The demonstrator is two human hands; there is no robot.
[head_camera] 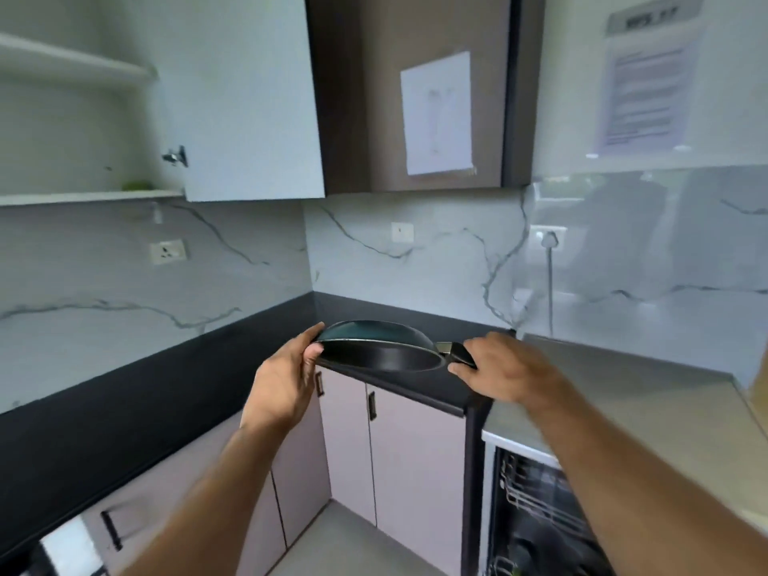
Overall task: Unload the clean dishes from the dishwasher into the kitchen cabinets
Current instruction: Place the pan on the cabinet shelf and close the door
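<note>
A dark frying pan [380, 349] with a teal underside is held tilted in the air above the black countertop's corner. My left hand [286, 384] grips its left rim, thumb on the edge. My right hand [498, 370] is curled round the pan's black handle [461, 352]. The open dishwasher [536, 513] is at the lower right, wire racks visible inside. An upper cabinet [75, 130] at the top left stands open with white shelves, its door [249, 97] swung out.
The black countertop [124, 388] runs along the left and back walls. Below it are pale lower cabinet doors [395, 451]. A steel surface [623, 392] lies above the dishwasher. A brown upper cabinet [436, 89] carries a paper sheet. Wall sockets sit on the marble backsplash.
</note>
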